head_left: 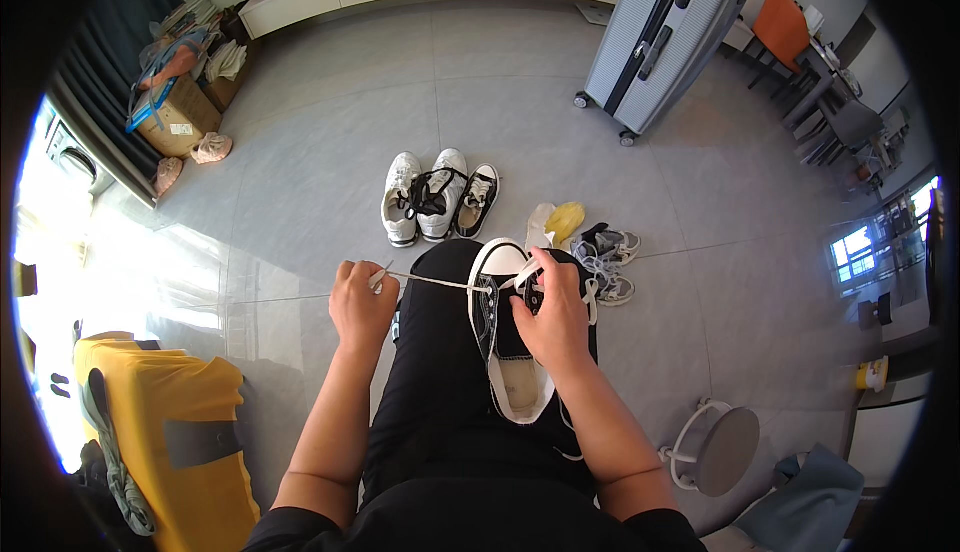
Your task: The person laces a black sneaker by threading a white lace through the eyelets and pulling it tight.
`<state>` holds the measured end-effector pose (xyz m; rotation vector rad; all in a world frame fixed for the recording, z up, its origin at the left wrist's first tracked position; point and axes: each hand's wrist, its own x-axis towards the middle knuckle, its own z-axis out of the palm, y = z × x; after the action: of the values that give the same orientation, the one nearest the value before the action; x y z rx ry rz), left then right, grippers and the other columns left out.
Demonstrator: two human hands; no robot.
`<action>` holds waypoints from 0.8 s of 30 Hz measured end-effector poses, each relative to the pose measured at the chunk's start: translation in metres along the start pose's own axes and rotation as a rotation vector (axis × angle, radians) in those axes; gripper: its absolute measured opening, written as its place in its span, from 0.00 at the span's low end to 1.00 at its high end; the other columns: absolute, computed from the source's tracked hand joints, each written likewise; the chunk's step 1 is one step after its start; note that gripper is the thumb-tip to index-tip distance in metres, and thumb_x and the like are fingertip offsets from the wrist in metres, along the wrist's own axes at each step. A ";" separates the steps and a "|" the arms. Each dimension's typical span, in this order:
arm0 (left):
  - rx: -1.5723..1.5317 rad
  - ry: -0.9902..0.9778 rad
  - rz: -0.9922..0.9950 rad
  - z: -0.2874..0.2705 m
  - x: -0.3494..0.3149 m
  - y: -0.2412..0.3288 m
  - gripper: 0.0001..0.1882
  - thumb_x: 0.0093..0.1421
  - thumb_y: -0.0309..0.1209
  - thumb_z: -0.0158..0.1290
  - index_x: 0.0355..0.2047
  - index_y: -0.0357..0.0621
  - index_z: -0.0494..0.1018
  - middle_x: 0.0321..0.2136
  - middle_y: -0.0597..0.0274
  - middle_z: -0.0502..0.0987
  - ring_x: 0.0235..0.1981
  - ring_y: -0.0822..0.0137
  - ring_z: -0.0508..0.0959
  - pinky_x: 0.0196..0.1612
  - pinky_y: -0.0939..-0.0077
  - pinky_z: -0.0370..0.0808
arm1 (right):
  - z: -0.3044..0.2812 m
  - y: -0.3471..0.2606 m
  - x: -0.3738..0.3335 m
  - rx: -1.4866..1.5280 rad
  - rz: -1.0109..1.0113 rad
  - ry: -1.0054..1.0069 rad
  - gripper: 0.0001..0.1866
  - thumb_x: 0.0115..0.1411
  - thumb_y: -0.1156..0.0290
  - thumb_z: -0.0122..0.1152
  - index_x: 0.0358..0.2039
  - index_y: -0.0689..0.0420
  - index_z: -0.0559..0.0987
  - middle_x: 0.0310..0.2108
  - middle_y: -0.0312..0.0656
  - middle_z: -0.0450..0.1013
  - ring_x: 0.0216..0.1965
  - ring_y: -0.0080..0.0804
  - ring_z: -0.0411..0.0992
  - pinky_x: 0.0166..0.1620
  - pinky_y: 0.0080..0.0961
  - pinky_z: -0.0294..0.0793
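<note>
A black canvas sneaker (519, 382) with a white toe cap and pale insole rests on my black-trousered lap, toe pointing away from me. My left hand (362, 302), left of the shoe, is closed on a white shoelace (432, 279) that runs taut to the eyelets. Over the right side of the sneaker, my right hand (553, 309) pinches a white lace part near the tongue, its thumb by the eyelets. What lies under the right fingers is partly hidden. Loose lace hangs along the shoe's right side.
White sneakers (401, 197) and a black sneaker (478, 200) stand on the floor ahead. Grey sneakers (612, 252) lie right, beside a yellow cloth-like item (566, 221). Farther off is a silver suitcase (655, 47). A round stool (725, 452) stands lower right; yellow-covered furniture (170, 382) is left.
</note>
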<state>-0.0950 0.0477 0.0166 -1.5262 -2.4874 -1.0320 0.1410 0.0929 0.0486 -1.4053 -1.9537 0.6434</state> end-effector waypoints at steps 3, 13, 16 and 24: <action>-0.163 -0.012 0.066 -0.003 -0.001 0.016 0.07 0.46 0.27 0.60 0.28 0.43 0.77 0.28 0.57 0.74 0.27 0.57 0.76 0.28 0.66 0.72 | -0.001 -0.003 -0.001 0.005 0.007 0.004 0.42 0.45 0.78 0.68 0.61 0.53 0.60 0.40 0.43 0.64 0.40 0.38 0.69 0.40 0.32 0.73; -0.334 -0.218 0.412 0.009 -0.021 0.073 0.08 0.47 0.27 0.63 0.30 0.45 0.79 0.29 0.65 0.71 0.19 0.68 0.73 0.21 0.74 0.71 | -0.001 -0.002 -0.001 -0.048 -0.048 0.000 0.44 0.47 0.79 0.67 0.63 0.55 0.56 0.42 0.46 0.64 0.40 0.42 0.71 0.38 0.33 0.75; -0.329 -0.209 0.438 0.010 -0.020 0.074 0.06 0.47 0.27 0.62 0.28 0.45 0.79 0.28 0.65 0.71 0.19 0.68 0.73 0.21 0.73 0.71 | -0.002 -0.001 -0.001 -0.054 -0.058 0.001 0.44 0.47 0.79 0.66 0.63 0.55 0.55 0.43 0.47 0.64 0.40 0.43 0.72 0.37 0.34 0.76; -0.329 -0.130 0.471 0.013 -0.018 0.072 0.06 0.44 0.24 0.61 0.24 0.46 0.77 0.28 0.65 0.72 0.19 0.66 0.74 0.21 0.72 0.72 | 0.000 0.000 -0.001 -0.032 -0.053 -0.005 0.45 0.47 0.79 0.66 0.64 0.55 0.53 0.42 0.47 0.64 0.40 0.43 0.72 0.37 0.33 0.76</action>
<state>-0.0243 0.0618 0.0370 -2.1917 -1.9302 -1.3213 0.1417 0.0920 0.0482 -1.3676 -2.0067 0.5943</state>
